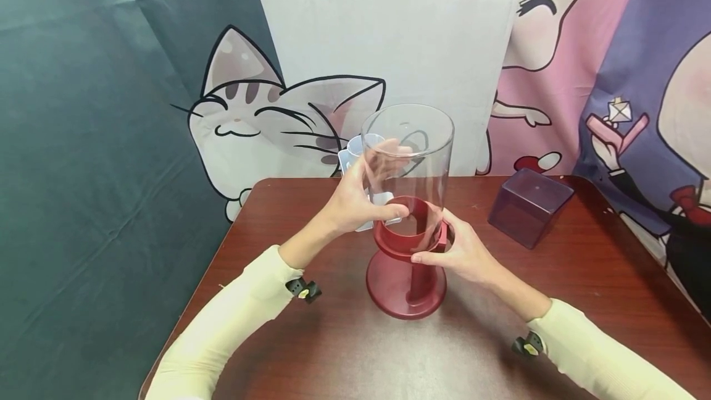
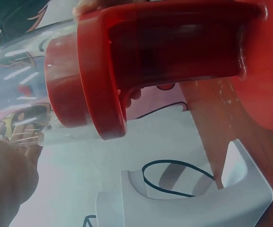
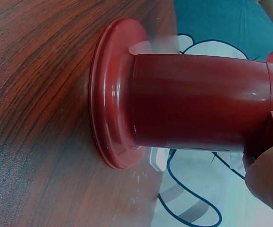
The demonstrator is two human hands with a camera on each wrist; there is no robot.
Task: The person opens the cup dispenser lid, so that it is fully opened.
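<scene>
Head view: the clear cylinder (image 1: 429, 178) stands between the left hand's (image 1: 355, 199) widely parted thumb and fingers; just below, the right hand (image 1: 463, 249) grips the red stand's (image 1: 423, 279) collar. Keeping the cylinder vertical while bracing the collar seems wise. Beyond the left fingers is a white stand (image 2: 183, 205); right of the right fingers, a purple bin (image 1: 528, 205).

Behind, printed cloth (image 1: 389, 23) in teal, white, pink and purple, with cartoon cat (image 1: 239, 113); below, reddish-brown wood-grain table (image 1: 311, 350), softly reflecting light.
</scene>
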